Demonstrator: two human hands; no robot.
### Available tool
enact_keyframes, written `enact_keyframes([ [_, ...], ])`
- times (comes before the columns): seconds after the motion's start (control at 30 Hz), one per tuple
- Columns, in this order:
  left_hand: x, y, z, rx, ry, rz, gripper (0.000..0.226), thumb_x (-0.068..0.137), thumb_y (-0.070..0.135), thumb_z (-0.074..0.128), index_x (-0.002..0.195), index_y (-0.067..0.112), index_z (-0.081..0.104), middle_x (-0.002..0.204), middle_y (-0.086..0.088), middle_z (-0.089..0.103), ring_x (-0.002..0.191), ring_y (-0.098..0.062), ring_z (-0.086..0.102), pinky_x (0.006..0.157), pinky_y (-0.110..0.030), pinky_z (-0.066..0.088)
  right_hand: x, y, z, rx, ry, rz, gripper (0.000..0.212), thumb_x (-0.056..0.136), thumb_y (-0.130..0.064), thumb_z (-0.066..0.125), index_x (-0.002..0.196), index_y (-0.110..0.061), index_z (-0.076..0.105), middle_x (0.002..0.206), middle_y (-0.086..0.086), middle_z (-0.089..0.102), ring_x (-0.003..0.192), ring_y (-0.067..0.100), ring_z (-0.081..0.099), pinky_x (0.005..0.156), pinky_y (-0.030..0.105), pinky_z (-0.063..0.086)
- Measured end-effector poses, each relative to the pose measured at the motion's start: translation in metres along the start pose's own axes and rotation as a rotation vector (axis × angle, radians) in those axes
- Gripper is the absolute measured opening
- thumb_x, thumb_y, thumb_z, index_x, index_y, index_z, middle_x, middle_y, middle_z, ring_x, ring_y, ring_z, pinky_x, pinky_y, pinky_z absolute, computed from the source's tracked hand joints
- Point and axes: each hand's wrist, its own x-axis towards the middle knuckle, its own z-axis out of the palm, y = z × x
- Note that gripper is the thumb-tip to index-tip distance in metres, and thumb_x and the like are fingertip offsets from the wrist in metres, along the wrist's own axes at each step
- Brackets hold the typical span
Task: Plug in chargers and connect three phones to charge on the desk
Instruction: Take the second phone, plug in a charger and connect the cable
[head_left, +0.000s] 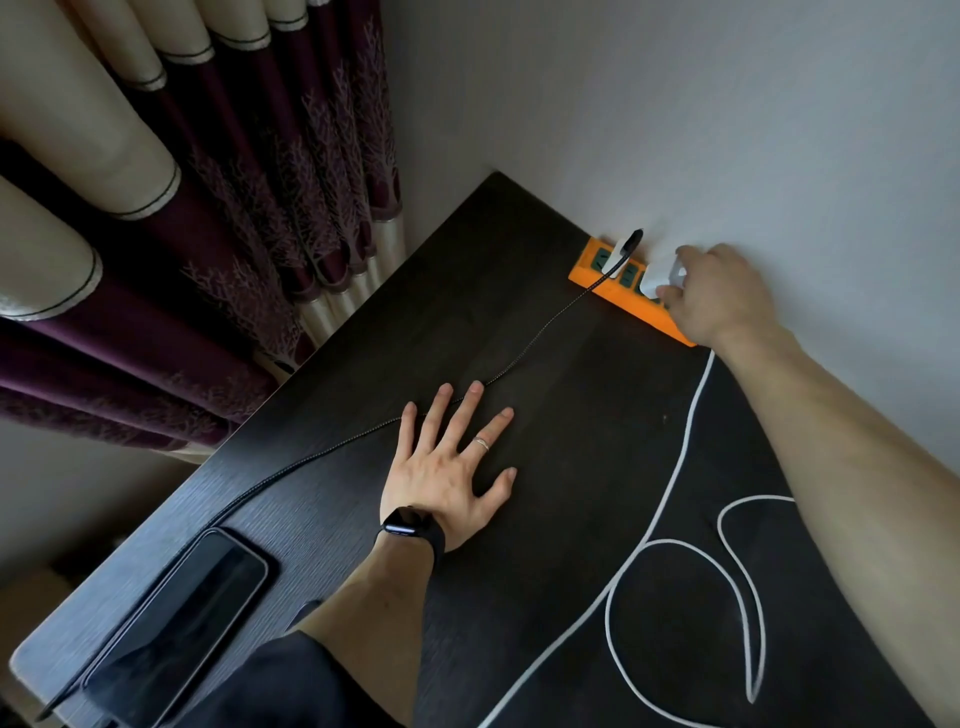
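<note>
At the desk's (561, 415) far edge, against the wall, a person's right hand (719, 296) closes its grip on a white charger (657, 278) and presses it into an orange power strip (626, 299) — the second adapter there, beside another white charger (618, 252) already seated with a black braided cable (363, 436). The left hand (449, 467) lies flat and released on the desk, fingers spread across that black cable, which runs toward a dark phone (182, 608) at the near-left corner. A white cable (675, 540) trails from under the right wrist and loops loosely over the near-right part of the desk. The risks look plain enough: the unanchored strip may slide along the wall under the push, leaving the prongs half home; the forearm may snag the white loops; and the phone — close to the left edge — could be dragged off if the black cable is tugged. Only one phone is in sight.
</note>
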Motion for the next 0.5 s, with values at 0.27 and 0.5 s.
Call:
enact_keyframes([
  [0.27,-0.001,0.000,0.000,0.001,-0.003,-0.007,0.066,0.092,0.072,0.016,0.151,0.052,-0.008,0.163,0.011,-0.022,0.150,-0.021,-0.022,0.121,-0.053,-0.010,0.024,-0.022,-0.005,-0.151,-0.093,-0.049,0.045,0.092,-0.031,0.068,0.125,-0.001,0.059,0.125,0.022,0.059,0.117,0.038,0.056,0.092,0.042,0.048],
  [0.5,-0.002,0.000,0.001,0.003,-0.031,-0.009,0.067,0.092,0.072,0.015,0.150,0.052,-0.011,0.161,0.011,-0.026,0.149,-0.021,-0.025,0.120,-0.053,-0.012,0.027,-0.026,0.001,-0.168,-0.111,-0.042,0.043,0.092,-0.029,0.068,0.122,0.000,0.058,0.124,0.021,0.058,0.115,0.037,0.057,0.090,0.041,0.049],
])
